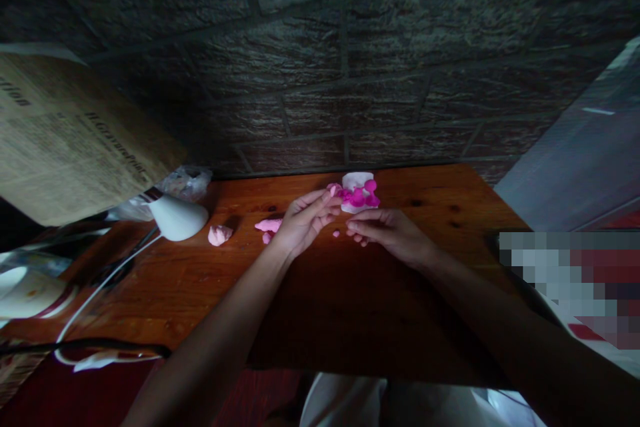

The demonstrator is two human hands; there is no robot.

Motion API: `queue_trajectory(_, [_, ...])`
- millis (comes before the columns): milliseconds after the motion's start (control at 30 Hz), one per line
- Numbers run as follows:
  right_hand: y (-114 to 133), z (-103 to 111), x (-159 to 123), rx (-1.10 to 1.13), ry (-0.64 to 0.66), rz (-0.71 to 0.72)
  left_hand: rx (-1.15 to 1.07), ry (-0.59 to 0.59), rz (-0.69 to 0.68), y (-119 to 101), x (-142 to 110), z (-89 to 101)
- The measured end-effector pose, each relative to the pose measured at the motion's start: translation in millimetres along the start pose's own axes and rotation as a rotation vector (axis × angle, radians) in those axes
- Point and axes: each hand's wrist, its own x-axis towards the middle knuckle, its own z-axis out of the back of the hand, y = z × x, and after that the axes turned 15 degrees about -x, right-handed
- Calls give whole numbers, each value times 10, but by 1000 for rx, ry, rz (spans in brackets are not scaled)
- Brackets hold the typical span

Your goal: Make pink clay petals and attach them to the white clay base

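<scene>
My left hand [305, 221] pinches a small piece of pink clay [333, 189] between thumb and fingertips. Just right of it, magenta clay pieces [364, 196] rest on a white sheet [357, 180] on the wooden table. My right hand [387, 232] is closed, with thumb and fingertips together; whether anything is between them is hidden. A tiny pink clay ball [336, 233] lies on the wood between both hands. Partly behind my left hand is a longer pink clay strip [268, 225] with a smaller bit below it. Farther left sits a rough pink lump [220, 235].
A lamp with a newsprint-patterned shade [75, 127] and white base [179, 217] stands at the left, its white cord [103, 287] trailing forward. A white mug [30, 292] lies near the left edge. Behind the table [445, 193] rises a brick-patterned wall [320, 73].
</scene>
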Motion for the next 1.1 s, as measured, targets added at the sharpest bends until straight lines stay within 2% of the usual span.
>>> queue_trajectory(367, [-43, 21, 11, -65, -82, -44, -28, -66, 16, -12, -1, 0])
queue_trajectory(600, [-4, 2, 12, -37, -115, -68, -52, -17, 110, -22, -15, 12])
queue_trajectory(800, [50, -2, 4, 77, -175, 16, 59, 3, 199, 1, -38, 21])
queue_trajectory(1100, [116, -79, -14, 109, -137, 61, 140, 29, 303, 38, -52, 28])
